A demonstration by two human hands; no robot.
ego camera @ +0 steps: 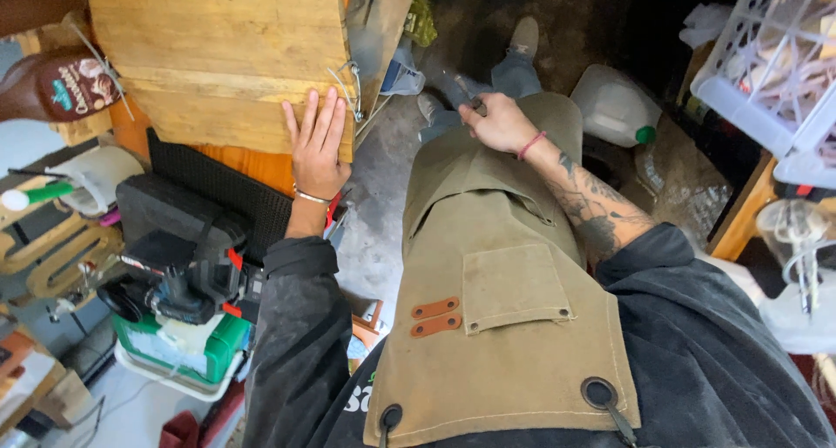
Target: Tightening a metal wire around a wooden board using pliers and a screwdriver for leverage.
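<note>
- Here, the left hand (315,143) lies flat, fingers spread, pressing the near right corner of the wooden board (222,60) — gripping nothing.
- Board's long axis runs left–right, up and left of the body; left hand nearer.
- Right hand (501,121) is closed around a dark tool (460,93), over the apron (496,282).
- Board rests on an orange table (261,165); cramped workshop, power tool (178,282) at left.

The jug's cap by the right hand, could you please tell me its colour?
Green, on the white jug; the head view shows it.

Cluttered workshop — wooden boards (218,60), canvas apron (496,300)
</note>
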